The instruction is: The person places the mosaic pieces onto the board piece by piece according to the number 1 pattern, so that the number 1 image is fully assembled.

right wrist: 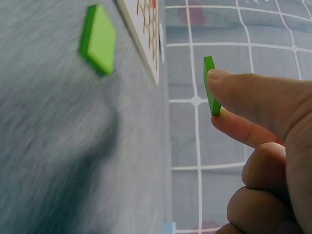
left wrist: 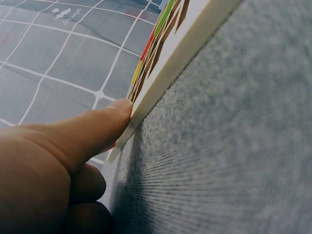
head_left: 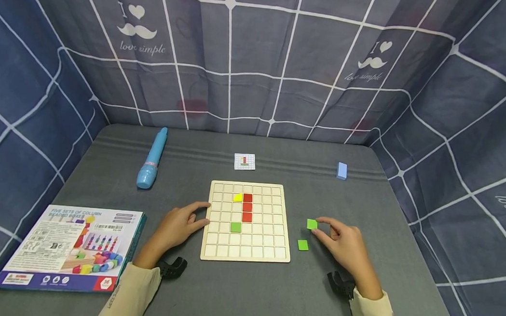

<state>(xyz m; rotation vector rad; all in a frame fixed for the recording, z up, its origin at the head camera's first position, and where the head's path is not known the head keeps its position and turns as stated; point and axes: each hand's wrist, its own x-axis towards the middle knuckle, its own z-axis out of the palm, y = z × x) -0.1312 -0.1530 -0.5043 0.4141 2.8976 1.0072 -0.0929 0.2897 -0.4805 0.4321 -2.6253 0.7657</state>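
Observation:
Between the thumb and index finger of my right hand [head_left: 347,243] is a green square tile [head_left: 312,224], pinched by its edges. In the right wrist view this tile [right wrist: 211,87] stands raised above the table. A second green tile [head_left: 302,245] lies on the table beside it. The thumb and index finger of my left hand [head_left: 178,228] touch the left edge of a wooden grid board [head_left: 269,251]. Set in the board's cells are a yellow piece [head_left: 238,197], a column of red tiles [head_left: 247,207] and a green tile [head_left: 235,227] lower left of the column.
Behind the board lies a small pattern card [head_left: 245,162]. A blue microphone-shaped object [head_left: 151,164] lies at the back left, and a blue block [head_left: 342,170] at the back right. A printed box [head_left: 69,248] takes up the front left. Patterned curtains [head_left: 259,47] surround the table.

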